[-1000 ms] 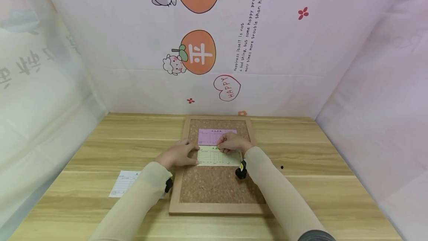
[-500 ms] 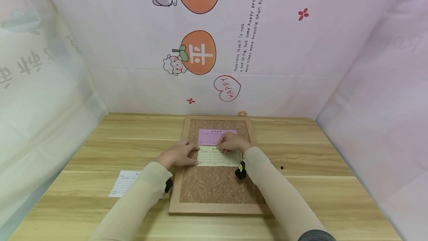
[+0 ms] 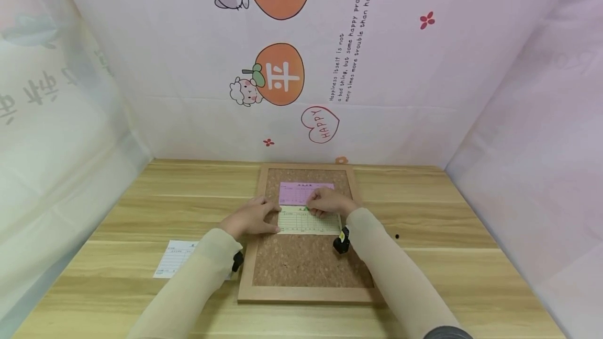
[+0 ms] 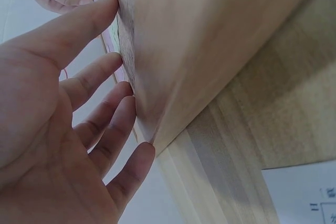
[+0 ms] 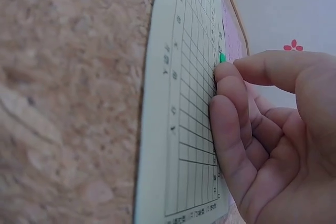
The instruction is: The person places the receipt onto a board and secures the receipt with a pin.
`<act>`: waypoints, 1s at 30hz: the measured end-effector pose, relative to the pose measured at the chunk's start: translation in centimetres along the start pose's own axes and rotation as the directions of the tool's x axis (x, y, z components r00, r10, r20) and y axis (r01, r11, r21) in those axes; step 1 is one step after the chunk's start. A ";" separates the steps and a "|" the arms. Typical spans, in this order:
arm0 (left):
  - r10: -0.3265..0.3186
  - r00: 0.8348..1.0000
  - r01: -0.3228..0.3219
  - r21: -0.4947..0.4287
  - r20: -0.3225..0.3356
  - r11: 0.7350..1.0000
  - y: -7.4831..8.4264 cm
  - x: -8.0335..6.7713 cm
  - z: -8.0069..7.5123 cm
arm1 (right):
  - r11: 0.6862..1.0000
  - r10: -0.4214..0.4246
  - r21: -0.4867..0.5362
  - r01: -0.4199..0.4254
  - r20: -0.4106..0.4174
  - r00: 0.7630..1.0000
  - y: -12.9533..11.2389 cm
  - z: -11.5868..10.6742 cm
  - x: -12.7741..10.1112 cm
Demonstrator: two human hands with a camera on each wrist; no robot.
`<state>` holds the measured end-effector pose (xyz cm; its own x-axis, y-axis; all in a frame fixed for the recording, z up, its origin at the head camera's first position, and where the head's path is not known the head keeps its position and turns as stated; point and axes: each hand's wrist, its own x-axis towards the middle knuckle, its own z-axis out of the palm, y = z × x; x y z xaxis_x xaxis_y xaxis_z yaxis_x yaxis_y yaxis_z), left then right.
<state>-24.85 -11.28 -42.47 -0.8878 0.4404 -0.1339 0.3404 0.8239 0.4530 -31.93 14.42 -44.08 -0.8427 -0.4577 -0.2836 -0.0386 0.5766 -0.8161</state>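
Cork-faced, wood-framed pinboard (image 3: 306,260): at its middle lies the pale yellow ruled form (image 3: 308,222), left hand (image 3: 249,217) pressing its left edge with straight fingers (flat), right hand (image 3: 328,202) pinching a green pushpin (image 5: 222,57) at its top edge

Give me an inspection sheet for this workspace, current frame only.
Surface: wooden table, bare parts look clean.
Job's things: cork board lies flat; yellow form on it, just below pink form; green pin at the yellow form's top edge.
Clutter: white form left of the board; small dark speck to its right.
Hands: left hand flat, steadying the yellow form's left edge; right hand pinches the pin.
Cables: nothing seen.
Surroundings: printed cloth backdrop on three sides.
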 end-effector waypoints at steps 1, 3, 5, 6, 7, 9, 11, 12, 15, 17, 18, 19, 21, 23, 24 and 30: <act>-0.001 1.000 0.001 -0.003 -0.002 1.000 -0.1 0.0 0.0 | 1.000 -0.007 -0.004 0.007 -0.001 1.000 -0.1 0.1 0.0; -0.003 1.000 0.003 0.001 -0.004 1.000 -0.2 -0.1 0.0 | 1.000 -0.020 -0.013 0.020 -0.003 1.000 -0.3 0.2 0.0; -0.006 1.000 0.006 0.007 -0.003 1.000 -0.3 -0.1 0.0 | 1.000 -0.026 -0.018 0.026 -0.001 1.000 -0.4 0.3 -0.2; -0.006 1.000 0.006 0.011 -0.003 1.000 -0.4 -0.1 0.1 | 0.999 -0.029 -0.020 0.029 0.001 1.000 -0.5 0.3 -0.3; -0.007 1.000 0.007 0.014 -0.002 1.000 -0.5 -0.1 0.1 | 0.999 -0.028 -0.018 0.028 0.003 1.000 -0.6 0.3 -0.5; -0.006 1.000 0.006 0.021 0.003 1.000 -0.6 0.0 0.2 | 0.999 -0.028 -0.024 0.028 0.005 1.000 -0.6 0.3 -0.7; -0.007 1.000 0.007 0.018 0.007 1.000 -0.6 0.0 0.2 | 0.999 -0.029 -0.030 0.029 0.006 1.000 -0.7 0.3 -0.9; -0.005 1.000 0.005 0.015 0.005 1.000 -0.6 0.1 0.2 | 0.999 -0.029 -0.034 0.029 0.005 1.000 -0.8 0.3 -1.0; -0.007 1.000 0.007 0.005 0.005 1.000 -0.5 0.1 0.1 | 0.999 -0.033 -0.040 0.033 -0.003 0.999 -0.9 0.3 -1.1; -0.012 1.000 0.012 0.005 0.006 1.000 -0.5 0.0 0.1 | 0.998 -0.039 -0.040 0.038 -0.009 0.999 -1.0 0.4 -1.3; -0.009 1.000 0.009 0.003 0.004 1.000 -0.5 0.0 0.0 | 0.998 -0.042 -0.041 0.042 -0.014 0.999 -1.0 0.4 -1.3; -0.010 1.000 0.010 0.004 0.005 1.000 -0.4 0.0 0.0 | 0.998 -0.046 -0.043 0.045 -0.016 0.999 -1.0 0.4 -1.4; -0.008 1.000 0.008 0.007 0.004 1.000 -0.3 0.0 0.0 | 0.997 -0.055 -0.050 0.054 -0.022 0.998 -1.1 0.3 -1.6; -0.009 1.000 0.009 0.006 0.003 1.000 -0.3 -0.1 -0.1 | 0.996 -0.068 -0.062 0.067 -0.021 0.997 -1.0 0.2 -1.9; -0.009 1.000 0.009 0.006 0.006 1.000 -0.2 -0.1 -0.1 | 0.995 -0.071 -0.069 0.070 -0.023 0.997 -1.0 0.1 -2.1; -0.011 1.000 0.011 -0.004 -0.006 1.000 -0.1 -0.1 0.0 | 0.988 -0.120 -0.097 0.119 -0.009 0.993 -1.1 -0.8 -3.8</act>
<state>-24.75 -11.41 -42.49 -0.8934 0.4289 -0.1337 0.3290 0.8273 0.4554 -29.10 16.08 -41.66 -0.8369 -0.5174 -0.1785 -0.1906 0.5812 -0.7911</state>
